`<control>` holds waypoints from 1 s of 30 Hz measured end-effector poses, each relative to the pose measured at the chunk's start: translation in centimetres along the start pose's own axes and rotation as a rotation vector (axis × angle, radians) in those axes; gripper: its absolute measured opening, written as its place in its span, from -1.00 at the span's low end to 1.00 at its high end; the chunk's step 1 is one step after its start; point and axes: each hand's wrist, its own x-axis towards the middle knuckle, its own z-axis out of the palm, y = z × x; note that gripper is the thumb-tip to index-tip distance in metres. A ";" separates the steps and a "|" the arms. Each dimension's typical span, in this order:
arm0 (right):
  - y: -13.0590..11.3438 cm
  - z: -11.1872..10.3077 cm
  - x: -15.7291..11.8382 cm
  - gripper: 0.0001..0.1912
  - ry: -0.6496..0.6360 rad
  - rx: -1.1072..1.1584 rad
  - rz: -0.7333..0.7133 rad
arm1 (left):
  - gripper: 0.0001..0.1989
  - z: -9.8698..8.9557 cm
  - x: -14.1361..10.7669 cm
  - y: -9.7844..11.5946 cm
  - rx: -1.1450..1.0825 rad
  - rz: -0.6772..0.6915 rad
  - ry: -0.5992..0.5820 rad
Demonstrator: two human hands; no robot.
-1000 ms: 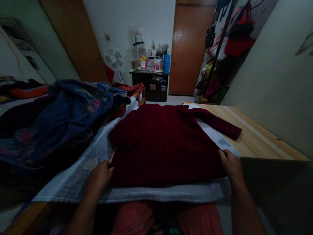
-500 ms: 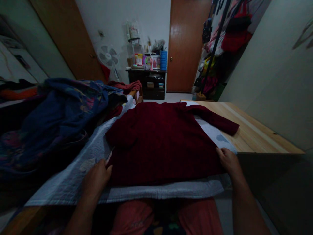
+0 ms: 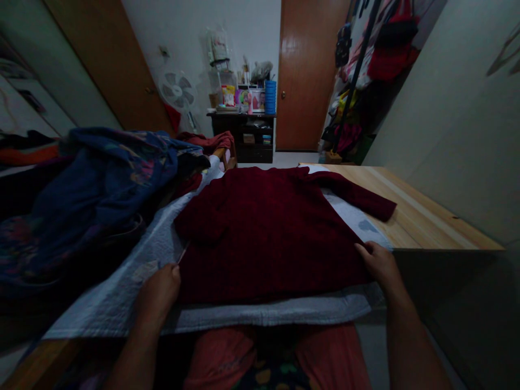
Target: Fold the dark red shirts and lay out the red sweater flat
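Observation:
A dark red long-sleeved shirt [image 3: 268, 233] lies spread out before me, its hem toward my body. Its right-hand sleeve stretches over onto the wooden board, while the left-hand one is bunched or folded in at the side. My left hand [image 3: 158, 290] pinches the shirt's left edge near the hem. On the opposite side, my right hand [image 3: 377, 265] grips the right edge near the hem, thumb on top. Beneath the shirt is a pale quilted cloth [image 3: 268, 315], showing along the front and at both sides.
A heap of clothes with a blue floral garment [image 3: 105, 184] rises at the left. The wooden board [image 3: 418, 211] extends to the right wall. Farther back are a fan [image 3: 177, 89], a dark cabinet [image 3: 242, 138], a door [image 3: 303, 76] and hanging bags [image 3: 392, 46].
Both hands keep hold of the shirt with hardly any shift. My left thumb has drawn in closer to the fingers. The whole view has moved slightly.

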 end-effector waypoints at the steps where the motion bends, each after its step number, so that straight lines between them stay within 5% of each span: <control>1: -0.1 -0.2 0.0 -0.60 0.004 -0.001 0.002 | -0.57 -0.1 0.0 0.1 0.002 -0.016 0.010; 9: -0.5 -1.1 0.1 -0.63 0.041 0.049 0.069 | -0.58 -0.4 -1.0 1.0 0.077 -0.089 0.128; 14: -0.2 -0.4 -0.2 -0.63 0.065 0.024 0.019 | -0.62 -0.3 -1.7 2.4 0.227 0.055 0.250; 17: 0.0 -0.2 -0.2 -0.61 0.041 0.040 0.026 | -0.67 -0.3 -2.0 4.6 0.112 0.242 0.339; 24: 0.7 -0.9 -0.7 -0.59 -0.270 0.346 0.005 | -0.79 0.4 -5.4 12.6 -0.399 0.879 -0.085; 27: 0.6 -1.2 -1.1 -0.61 -0.345 0.530 0.045 | -0.65 0.7 -6.6 14.8 -0.387 0.979 -0.220; 30: -0.1 -1.3 -1.5 -0.63 -0.276 0.657 0.122 | -0.64 0.9 -6.9 15.9 -0.340 1.003 -0.269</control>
